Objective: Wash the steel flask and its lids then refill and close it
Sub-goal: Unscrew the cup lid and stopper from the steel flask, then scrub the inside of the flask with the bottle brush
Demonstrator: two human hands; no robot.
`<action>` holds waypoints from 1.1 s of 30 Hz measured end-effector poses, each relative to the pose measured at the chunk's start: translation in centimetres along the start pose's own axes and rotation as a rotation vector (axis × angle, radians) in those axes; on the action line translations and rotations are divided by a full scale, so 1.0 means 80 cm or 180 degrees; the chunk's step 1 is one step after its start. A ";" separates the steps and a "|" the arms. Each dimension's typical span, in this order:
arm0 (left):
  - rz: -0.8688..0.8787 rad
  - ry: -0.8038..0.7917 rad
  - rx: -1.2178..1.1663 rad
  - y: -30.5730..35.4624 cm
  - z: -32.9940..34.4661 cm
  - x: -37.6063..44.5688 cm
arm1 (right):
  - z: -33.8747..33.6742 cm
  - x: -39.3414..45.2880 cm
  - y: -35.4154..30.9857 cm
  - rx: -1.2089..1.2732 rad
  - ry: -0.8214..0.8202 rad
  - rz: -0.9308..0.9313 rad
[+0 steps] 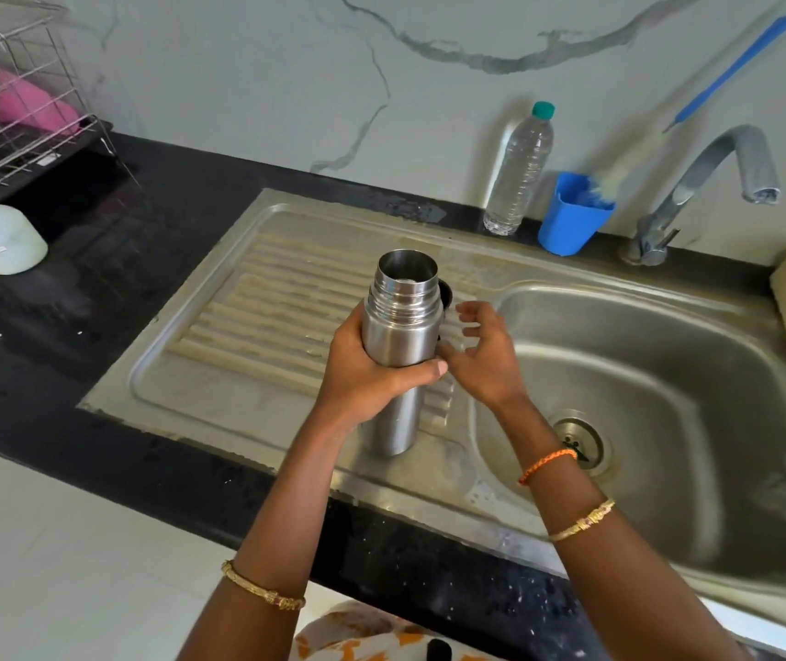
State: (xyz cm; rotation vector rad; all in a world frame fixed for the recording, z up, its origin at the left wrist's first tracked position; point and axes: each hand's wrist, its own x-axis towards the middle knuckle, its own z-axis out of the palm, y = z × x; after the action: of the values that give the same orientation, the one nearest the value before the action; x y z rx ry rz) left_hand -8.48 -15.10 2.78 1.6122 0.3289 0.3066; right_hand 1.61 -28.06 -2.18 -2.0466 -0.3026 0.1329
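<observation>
Flask: steel flask (398, 326) is held upright, uncapped, over the drainboard (238, 326).
Left hand (367, 374): wrapped round the body.
Right hand (481, 355): fingers spread, holding nothing.
Behind flask: dark lid (445, 293), possibly.

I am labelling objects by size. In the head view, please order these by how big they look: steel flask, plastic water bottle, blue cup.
1. Steel flask, though it is nearest the camera.
2. Plastic water bottle.
3. Blue cup.

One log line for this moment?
left hand: grips steel flask | flask: upright, uncapped, over drainboard | right hand: open beside flask
</observation>
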 end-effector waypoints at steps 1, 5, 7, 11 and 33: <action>0.0002 -0.0026 0.0006 0.001 0.002 0.000 | -0.012 -0.002 -0.013 0.0126 0.0062 0.0013; 0.0063 -0.0170 0.0012 0.009 0.012 0.003 | -0.065 -0.022 -0.061 0.0421 -0.0266 -0.0227; 0.0109 -0.0257 -0.0020 0.016 0.021 0.003 | -0.088 -0.040 -0.073 0.0361 -0.0870 -0.0262; 0.0069 -0.0460 -0.0062 0.027 0.045 0.007 | -0.114 -0.078 -0.069 0.0170 -0.1695 -0.0076; -0.1451 -0.2630 0.0429 0.001 0.308 -0.008 | -0.251 -0.153 0.092 0.0321 0.0527 0.1775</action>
State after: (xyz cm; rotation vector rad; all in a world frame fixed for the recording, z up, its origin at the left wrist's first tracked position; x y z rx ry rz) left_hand 0.55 -37.97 1.23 1.6012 0.0662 -0.7308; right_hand -4.56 -51.74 0.45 -1.9780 0.3769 0.3100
